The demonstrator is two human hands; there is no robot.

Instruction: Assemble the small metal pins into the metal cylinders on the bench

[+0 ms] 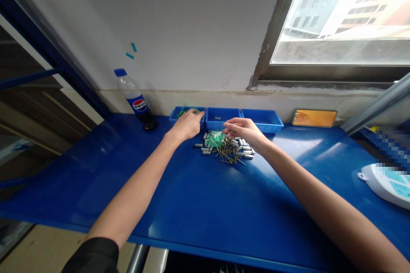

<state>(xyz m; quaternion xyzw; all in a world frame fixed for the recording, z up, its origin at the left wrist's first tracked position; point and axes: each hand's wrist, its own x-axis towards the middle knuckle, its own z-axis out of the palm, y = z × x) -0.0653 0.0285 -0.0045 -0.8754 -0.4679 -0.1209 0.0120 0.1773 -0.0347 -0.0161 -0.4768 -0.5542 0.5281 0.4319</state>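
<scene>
Over the left blue bin (pixel 173 118), which holds green plastic pieces (pixel 181 112), is my left hand (pixel 187 125). One of its fingers is stretched out to the right and the others are partly hidden; I see nothing held in it. My right hand (pixel 245 131) hovers at the upper right of a mixed pile, its thumb and fingertips drawn together; whatever is between them is too small to make out. In that pile lie green plastic pieces (pixel 215 138), brass-coloured screws (pixel 229 152) and short silvery cylinders (pixel 206 152).
The middle blue bin (pixel 223 123) holds one small grey piece; beside it is the right blue bin (pixel 267 128). A cola bottle (pixel 138 104) stands at the left, a phone (pixel 314 118) leans on the wall, and a white power strip (pixel 386 185) lies at the right on the blue table (pixel 205 213).
</scene>
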